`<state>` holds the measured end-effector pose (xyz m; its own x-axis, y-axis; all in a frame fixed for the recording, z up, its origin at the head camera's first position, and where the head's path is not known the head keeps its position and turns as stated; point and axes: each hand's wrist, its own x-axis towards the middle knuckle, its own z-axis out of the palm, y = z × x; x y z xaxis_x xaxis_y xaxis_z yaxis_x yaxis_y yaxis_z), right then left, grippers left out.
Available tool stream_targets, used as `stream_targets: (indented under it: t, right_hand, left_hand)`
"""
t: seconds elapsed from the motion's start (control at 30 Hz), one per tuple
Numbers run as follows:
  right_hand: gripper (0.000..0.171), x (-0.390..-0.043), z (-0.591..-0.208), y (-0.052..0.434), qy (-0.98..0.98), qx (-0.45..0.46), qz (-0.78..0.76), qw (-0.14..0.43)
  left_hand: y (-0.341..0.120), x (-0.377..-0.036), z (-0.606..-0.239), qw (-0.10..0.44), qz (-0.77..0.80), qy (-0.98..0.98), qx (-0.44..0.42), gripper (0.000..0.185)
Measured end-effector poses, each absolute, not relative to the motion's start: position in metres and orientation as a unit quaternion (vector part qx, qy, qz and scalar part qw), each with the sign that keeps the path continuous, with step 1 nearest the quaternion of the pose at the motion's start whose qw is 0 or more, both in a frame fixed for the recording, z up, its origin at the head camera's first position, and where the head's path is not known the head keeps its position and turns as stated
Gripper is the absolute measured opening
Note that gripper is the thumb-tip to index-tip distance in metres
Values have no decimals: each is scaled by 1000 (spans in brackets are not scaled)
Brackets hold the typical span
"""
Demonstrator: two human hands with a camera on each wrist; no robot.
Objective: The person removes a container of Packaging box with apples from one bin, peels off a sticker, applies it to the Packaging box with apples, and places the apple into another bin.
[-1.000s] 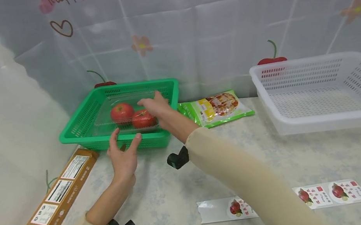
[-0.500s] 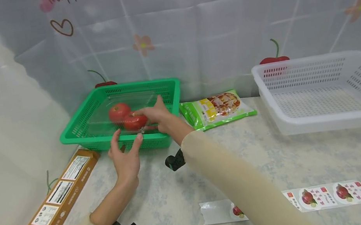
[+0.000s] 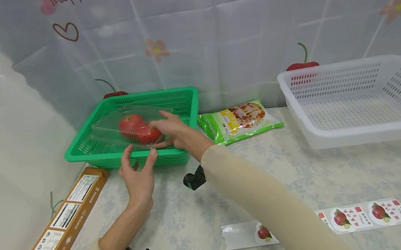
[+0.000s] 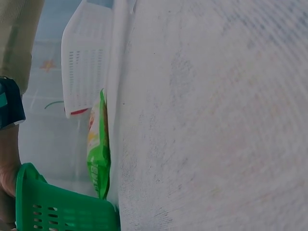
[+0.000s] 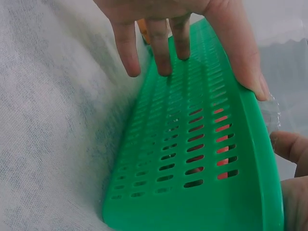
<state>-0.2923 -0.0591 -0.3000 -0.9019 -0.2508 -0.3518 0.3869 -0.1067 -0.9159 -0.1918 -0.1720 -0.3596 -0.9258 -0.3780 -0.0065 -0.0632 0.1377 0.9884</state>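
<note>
A clear plastic tray (image 3: 110, 128) holding two red apples (image 3: 132, 123) is lifted and tilted above the green basket (image 3: 82, 151). My right hand (image 3: 160, 133) grips the tray's near right edge, fingers over the nearer apple. My left hand (image 3: 141, 152) is spread open at the basket's front wall. In the right wrist view the left hand's fingers (image 5: 161, 48) lie against the green basket's (image 5: 192, 159) outer wall and its thumb rests on the rim, beside the tray's clear edge (image 5: 272, 108). The left wrist view shows no hand, only the basket's corner (image 4: 57, 211).
A green snack bag (image 3: 241, 120) lies right of the green basket. A white basket (image 3: 362, 99) stands at the right. A brown carton (image 3: 59, 226) lies at the left front. A strip of apple stickers (image 3: 357, 217) lies on the marbled table (image 3: 183, 215) near me.
My right hand reached into the green basket, took hold of the clear tray and raised it with the apples, tilting it toward me. The left hand stayed at the basket's front.
</note>
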Motion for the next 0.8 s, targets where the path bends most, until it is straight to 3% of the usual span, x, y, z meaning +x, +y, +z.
stream_targets:
  t: [0.43, 0.8]
  right_hand:
    - [55, -282, -295, -47, 631, 36, -766, 119]
    - [49, -254, -256, 22, 628, -33, -765, 140]
  left_hand:
    - [-168, -192, -362, 108, -642, -745, 148, 78]
    - [-171, -194, -363, 118, -642, -743, 149, 80]
